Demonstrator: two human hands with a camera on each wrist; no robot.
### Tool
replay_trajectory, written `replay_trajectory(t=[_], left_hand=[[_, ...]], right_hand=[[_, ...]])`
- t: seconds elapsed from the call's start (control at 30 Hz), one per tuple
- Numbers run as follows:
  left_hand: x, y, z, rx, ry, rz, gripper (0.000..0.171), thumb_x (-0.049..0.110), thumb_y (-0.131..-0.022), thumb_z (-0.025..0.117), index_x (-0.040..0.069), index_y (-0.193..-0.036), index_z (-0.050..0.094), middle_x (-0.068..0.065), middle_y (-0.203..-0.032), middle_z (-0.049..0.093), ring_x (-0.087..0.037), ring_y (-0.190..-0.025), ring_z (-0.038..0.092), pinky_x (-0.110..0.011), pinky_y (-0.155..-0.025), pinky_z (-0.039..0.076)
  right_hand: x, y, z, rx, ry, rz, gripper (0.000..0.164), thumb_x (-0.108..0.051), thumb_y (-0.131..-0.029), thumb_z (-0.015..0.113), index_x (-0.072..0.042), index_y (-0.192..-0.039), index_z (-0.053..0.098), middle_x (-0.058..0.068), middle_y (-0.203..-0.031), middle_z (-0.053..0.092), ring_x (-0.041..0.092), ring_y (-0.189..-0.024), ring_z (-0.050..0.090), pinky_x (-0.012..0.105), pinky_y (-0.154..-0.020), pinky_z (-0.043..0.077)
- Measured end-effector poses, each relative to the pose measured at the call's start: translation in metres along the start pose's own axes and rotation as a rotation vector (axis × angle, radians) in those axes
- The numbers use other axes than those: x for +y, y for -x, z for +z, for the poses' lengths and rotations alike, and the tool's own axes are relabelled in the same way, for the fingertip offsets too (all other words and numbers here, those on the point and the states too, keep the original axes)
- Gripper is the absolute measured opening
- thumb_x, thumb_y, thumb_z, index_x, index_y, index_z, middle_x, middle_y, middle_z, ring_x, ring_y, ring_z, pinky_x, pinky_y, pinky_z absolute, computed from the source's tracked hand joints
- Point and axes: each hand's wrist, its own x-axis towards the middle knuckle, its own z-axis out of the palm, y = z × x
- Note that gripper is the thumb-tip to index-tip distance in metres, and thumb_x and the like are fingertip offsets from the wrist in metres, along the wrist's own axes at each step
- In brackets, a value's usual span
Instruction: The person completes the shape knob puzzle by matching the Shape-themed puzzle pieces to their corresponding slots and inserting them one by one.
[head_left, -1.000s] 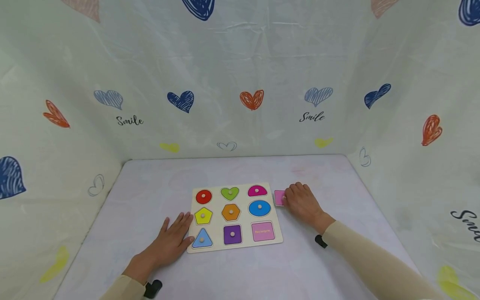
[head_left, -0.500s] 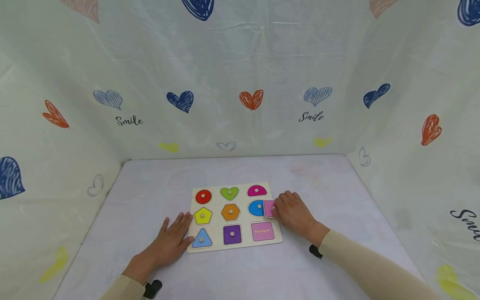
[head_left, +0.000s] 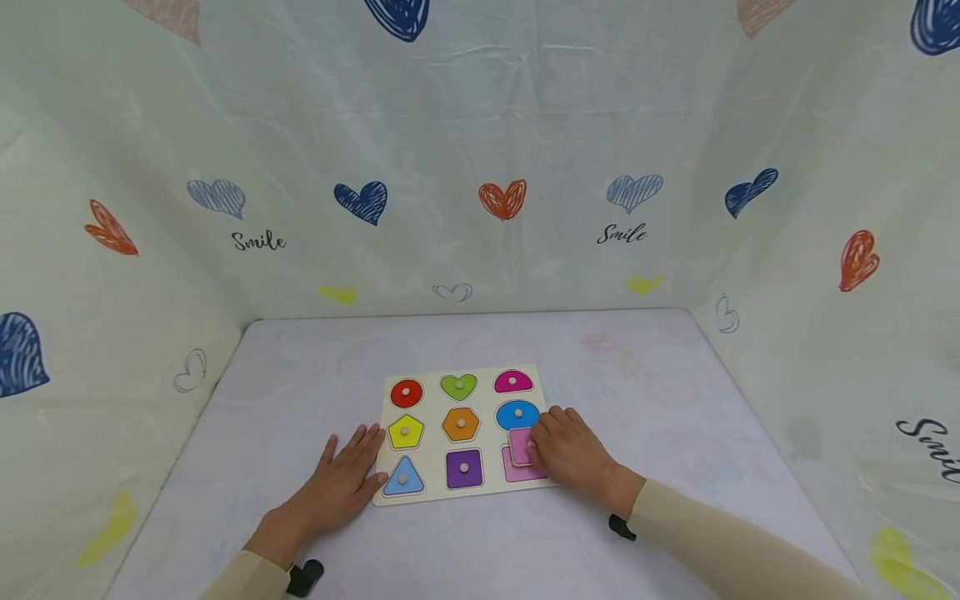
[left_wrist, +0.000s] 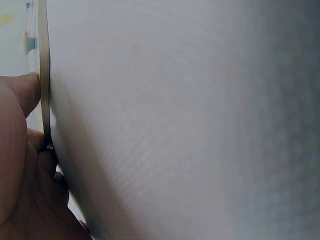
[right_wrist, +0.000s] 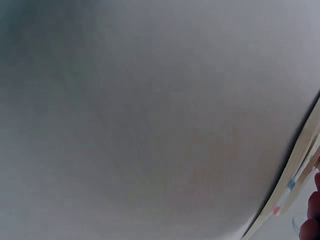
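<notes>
A pale wooden shape-puzzle board (head_left: 431, 487) lies on the table. My right hand (head_left: 573, 450) pinches a pink rectangle puzzle piece (head_left: 520, 446) over the board's right side. The piece partly covers the pink rectangle recess (head_left: 516, 475) in the near right corner, below the blue oval piece (head_left: 517, 414). Its knob is hidden by my fingers. At the board's left edge my left hand (head_left: 337, 487) lies with straight fingers, its fingertips touching the board. In the left wrist view the thumb (left_wrist: 27, 90) touches the board's edge (left_wrist: 44, 65).
Other knobbed pieces fill the board, among them a purple square (head_left: 464, 469), an orange hexagon (head_left: 461, 425) and a red circle (head_left: 407, 393). The white table (head_left: 630, 350) is enclosed by a pale curtain (head_left: 420, 125) printed with hearts.
My right hand has carried the pink rectangle piece from beside the board leftward and nearer, across the blue oval, to above the pink recess. My left hand has stayed in place.
</notes>
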Motion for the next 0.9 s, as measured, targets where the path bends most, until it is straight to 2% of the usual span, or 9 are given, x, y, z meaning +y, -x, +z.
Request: replay_trajectory(t=[0.2, 0.53, 0.9], left_hand=[[0.0, 0.001, -0.001, -0.01, -0.002, 0.003, 0.077, 0.043, -0.106, 0.06, 0.005, -0.166, 0.03, -0.017, -0.173, 0.03, -0.041, -0.162, 0.018, -0.07, -0.128, 0.001], [-0.002, 0.001, 0.0, 0.01, -0.016, 0.023, 0.075, 0.039, -0.106, 0.06, 0.004, -0.166, 0.03, -0.018, -0.171, 0.032, -0.042, -0.161, 0.022, -0.071, -0.127, 0.005], [0.0, 0.001, -0.001, 0.005, -0.009, 0.02, 0.075, 0.038, -0.106, 0.061, 0.003, -0.166, 0.03, -0.018, -0.171, 0.032, -0.042, -0.161, 0.022, -0.071, -0.127, 0.005]], right_hand=[[-0.009, 0.001, 0.0, -0.036, -0.001, -0.007, 0.026, -0.035, -0.095, 0.076, -0.012, -0.092, 0.065, 0.0, -0.083, 0.057, 0.016, -0.081, 0.047, 0.029, -0.072, 0.04], [-0.017, 0.0, -0.003, -0.114, 0.015, -0.002, 0.026, -0.039, -0.099, 0.072, -0.013, -0.099, 0.067, -0.001, -0.089, 0.061, 0.016, -0.088, 0.051, 0.03, -0.076, 0.042], [-0.019, 0.0, -0.005, -0.113, 0.04, -0.009, 0.027, -0.04, -0.098, 0.073, -0.014, -0.098, 0.067, 0.0, -0.089, 0.061, 0.016, -0.087, 0.052, 0.029, -0.075, 0.043]])
